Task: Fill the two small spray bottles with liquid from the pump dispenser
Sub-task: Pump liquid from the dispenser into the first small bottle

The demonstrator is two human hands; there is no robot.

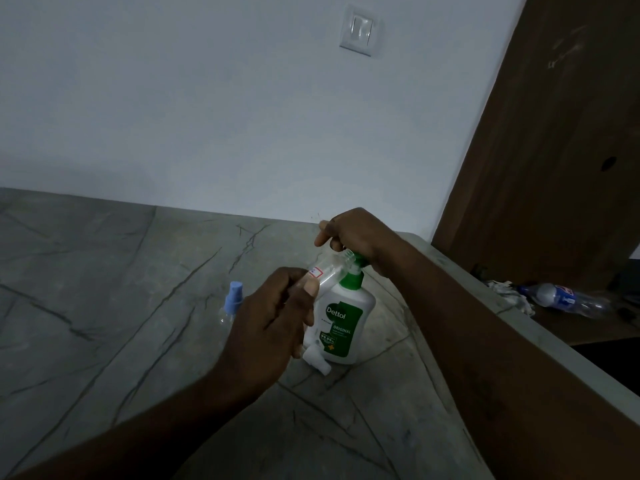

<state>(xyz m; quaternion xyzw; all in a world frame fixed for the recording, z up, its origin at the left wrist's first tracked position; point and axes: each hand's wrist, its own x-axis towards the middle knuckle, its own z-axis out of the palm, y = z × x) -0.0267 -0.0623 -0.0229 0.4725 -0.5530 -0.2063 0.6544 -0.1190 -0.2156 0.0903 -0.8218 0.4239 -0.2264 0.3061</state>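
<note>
My left hand [277, 313] holds a small clear spray bottle [330, 270] with a red-edged label, tilted, its uncapped neck up against the green pump nozzle. My right hand [353, 237] rests on top of the green pump head of the white Dettol dispenser [346, 323], which stands upright on the counter. A white spray cap [317, 360] lies at the dispenser's base, partly behind my left hand. The second small bottle [232, 303], with a blue spray cap on, stands to the left, partly hidden by my left hand.
The grey marble counter [121, 289] meets a white wall with a switch plate [358, 31]. The counter edge runs along the right. Beyond it, lower, lie a blue-labelled plastic bottle [561, 299] and crumpled paper [509, 294]. A brown door [561, 133] is at the right.
</note>
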